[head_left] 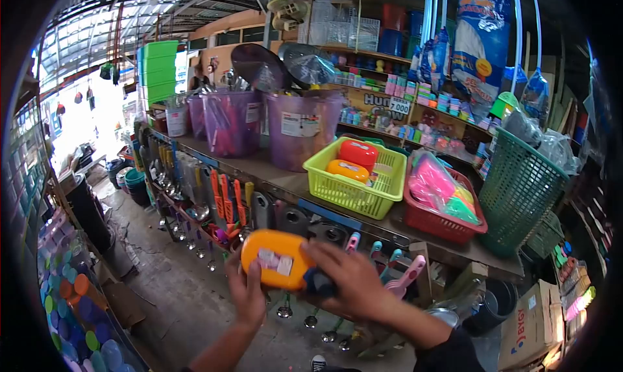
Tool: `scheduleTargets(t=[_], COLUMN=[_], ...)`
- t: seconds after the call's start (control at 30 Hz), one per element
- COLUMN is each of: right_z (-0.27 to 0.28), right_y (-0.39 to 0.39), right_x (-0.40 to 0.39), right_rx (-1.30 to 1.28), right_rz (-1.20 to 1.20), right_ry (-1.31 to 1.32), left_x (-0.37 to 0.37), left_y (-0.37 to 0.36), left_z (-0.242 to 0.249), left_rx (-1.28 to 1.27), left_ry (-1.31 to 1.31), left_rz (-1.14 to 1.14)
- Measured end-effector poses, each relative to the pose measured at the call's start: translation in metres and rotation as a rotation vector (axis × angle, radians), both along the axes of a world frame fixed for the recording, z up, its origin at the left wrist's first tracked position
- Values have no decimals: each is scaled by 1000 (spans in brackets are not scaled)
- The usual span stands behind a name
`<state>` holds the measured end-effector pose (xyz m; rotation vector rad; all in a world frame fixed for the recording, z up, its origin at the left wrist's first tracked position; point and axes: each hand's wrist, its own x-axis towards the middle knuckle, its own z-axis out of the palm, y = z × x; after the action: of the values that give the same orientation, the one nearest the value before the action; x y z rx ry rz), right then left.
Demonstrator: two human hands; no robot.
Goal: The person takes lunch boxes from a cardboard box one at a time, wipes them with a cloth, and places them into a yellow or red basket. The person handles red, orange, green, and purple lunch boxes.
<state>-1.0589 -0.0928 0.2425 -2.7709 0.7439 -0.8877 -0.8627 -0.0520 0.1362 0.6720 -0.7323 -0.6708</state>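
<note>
An orange plastic box (278,258) with rounded corners and a white label is held up in front of me. My left hand (248,291) grips its left side, the thumb on the front near the label. At the box's right edge, my right hand (350,278) has its fingers bent over a dark blue, cloth-like bundle (319,281) pressed against the box. The bundle's exact kind cannot be made out. Beyond the hands, a yellow-green basket (318,180) on the counter holds a red box (358,153) and another orange box (348,171) of similar shape.
A red basket (448,228) with bagged colourful items and a tall green basket (519,197) stand right on the counter (259,177). Purple tubs (233,129) stand left. Ladles and knives hang along the counter's front. A cardboard carton (532,326) sits lower right.
</note>
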Motion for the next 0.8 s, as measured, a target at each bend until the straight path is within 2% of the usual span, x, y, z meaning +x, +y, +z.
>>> scheduleTargets(t=[0.03, 0.1, 0.17, 0.23, 0.37, 0.43, 0.5, 0.6, 0.63, 0.7, 0.73, 0.8], right_z=[13, 35, 67, 94, 129, 134, 135, 128, 125, 114, 109, 99], right_y=[-8, -39, -57, -75, -132, -166, -197, -221, -227, -254, -266, -283], right_x=[-5, -14, -17, -18, -16, -18, -20, -23, -26, -32, -32, -32], right_rx=[-96, -135, -147, -213, -94, -37, 68, 238, 303, 338, 378, 376], right_rz=[-35, 21, -4, -110, -189, -202, -367, -419, -470, -451, -423, -438], right_ry=[37, -51, -94, -64, -129, -145, -110, -146, -150, -108, -68, -13], left_x=[-5, -6, -16, -24, -28, -29, -23, -8, -5, -4, -8, -17], left_y=[-12, -50, -66, -94, -159, -186, -215, -258, -267, -282, -280, -279], left_z=[20, 44, 88, 118, 155, 165, 174, 179, 180, 181, 181, 177], left_rx=[-18, -27, 43, 28, 82, 81, 78, 305, 301, 455, 425, 456], left_ry=[13, -67, -52, -7, -46, -82, -124, -482, -479, -611, -589, -627], left_rz=[-22, -60, -190, -238, -252, -319, -381, -387, -394, -524, -555, -521])
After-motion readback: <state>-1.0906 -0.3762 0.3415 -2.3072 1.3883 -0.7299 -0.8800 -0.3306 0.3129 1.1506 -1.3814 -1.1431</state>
